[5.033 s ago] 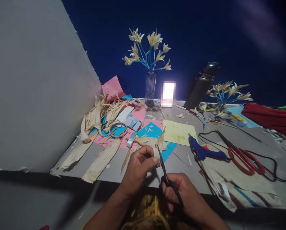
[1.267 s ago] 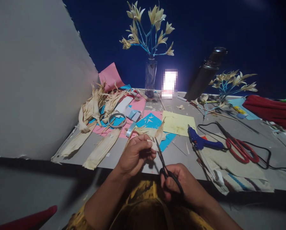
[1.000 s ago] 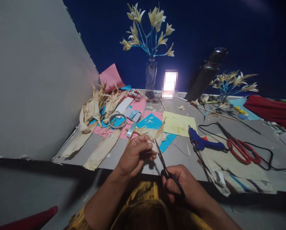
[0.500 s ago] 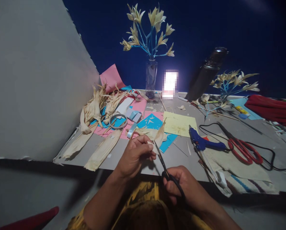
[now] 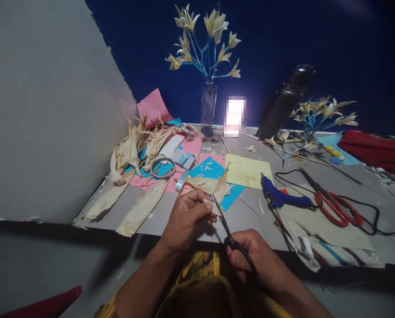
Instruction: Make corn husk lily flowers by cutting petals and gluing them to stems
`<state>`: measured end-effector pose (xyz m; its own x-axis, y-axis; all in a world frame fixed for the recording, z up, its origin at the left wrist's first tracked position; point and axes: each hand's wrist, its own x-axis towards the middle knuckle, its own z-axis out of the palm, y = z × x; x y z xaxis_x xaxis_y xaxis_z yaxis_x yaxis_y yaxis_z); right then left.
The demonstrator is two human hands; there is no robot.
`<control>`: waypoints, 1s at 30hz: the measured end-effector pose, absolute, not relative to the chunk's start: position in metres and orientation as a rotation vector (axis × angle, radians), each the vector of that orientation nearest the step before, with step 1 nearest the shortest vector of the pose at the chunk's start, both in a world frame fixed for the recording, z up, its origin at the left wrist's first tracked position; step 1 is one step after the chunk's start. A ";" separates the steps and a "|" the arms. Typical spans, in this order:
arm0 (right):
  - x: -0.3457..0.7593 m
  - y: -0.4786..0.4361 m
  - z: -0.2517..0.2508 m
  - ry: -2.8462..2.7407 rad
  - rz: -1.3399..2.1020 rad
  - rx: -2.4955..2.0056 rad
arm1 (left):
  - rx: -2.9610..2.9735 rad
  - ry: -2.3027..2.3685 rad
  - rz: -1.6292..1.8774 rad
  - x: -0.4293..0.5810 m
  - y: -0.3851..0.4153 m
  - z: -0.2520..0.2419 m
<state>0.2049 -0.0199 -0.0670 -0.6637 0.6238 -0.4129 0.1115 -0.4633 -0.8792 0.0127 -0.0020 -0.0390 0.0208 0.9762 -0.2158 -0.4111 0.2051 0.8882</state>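
My left hand [image 5: 186,218] pinches a small pale piece of corn husk [image 5: 210,206] over the near edge of the grey table [image 5: 246,216]. My right hand [image 5: 253,258] grips black scissors [image 5: 228,232] by the handles. The blades point up and left, and their tips reach the husk piece at my left fingertips. More husk [image 5: 210,185] lies on the table just beyond my hands, on blue paper [image 5: 213,174].
Husk strips [image 5: 134,216] and a tape ring [image 5: 162,167] lie left. A yellow sheet [image 5: 246,171], blue glue gun [image 5: 280,198] with its cord and red scissors [image 5: 336,205] lie right. A vase of husk flowers [image 5: 208,106], dark bottle [image 5: 283,104] and grey board [image 5: 48,110] stand behind.
Over five seconds my view shifted slightly; both hands kept their grip. In the last second the husk piece and scissors tips dropped a little, blades still at the husk.
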 end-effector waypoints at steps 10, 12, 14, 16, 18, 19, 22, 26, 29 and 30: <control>0.204 -0.018 -0.070 -1.376 2.188 -1.056 | 0.573 0.994 1.316 0.022 -0.012 -0.040; 0.204 -0.018 -0.071 -1.363 2.203 -1.041 | 0.553 0.990 1.321 0.024 -0.014 -0.040; 0.203 -0.018 -0.071 -1.347 2.214 -1.039 | 0.544 0.978 1.335 0.026 -0.015 -0.040; 0.203 -0.018 -0.072 -1.338 2.219 -1.028 | 0.525 0.973 1.337 0.027 -0.016 -0.040; 0.204 -0.018 -0.073 -1.325 2.217 -1.007 | 0.495 0.977 1.327 0.028 -0.016 -0.040; 0.204 -0.018 -0.073 -1.314 2.216 -0.984 | 0.485 0.976 1.320 0.028 -0.016 -0.040; 0.206 -0.019 -0.075 -1.261 2.245 -0.855 | 0.486 0.963 1.309 0.029 -0.015 -0.041; 0.207 -0.019 -0.075 -1.208 2.309 -0.712 | 0.545 1.008 1.278 0.027 -0.014 -0.039; 0.208 -0.020 -0.077 -1.236 2.310 -0.703 | 0.601 1.027 1.233 0.026 -0.013 -0.036; 0.209 -0.020 -0.079 -1.249 2.307 -0.711 | 0.616 1.030 1.221 0.026 -0.013 -0.036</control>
<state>0.2089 -0.0197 -0.0786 -0.7807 0.5788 -0.2355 -0.1192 -0.5078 -0.8532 0.0257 -0.0131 -0.0355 0.0069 0.9529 -0.3033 -0.4589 0.2725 0.8457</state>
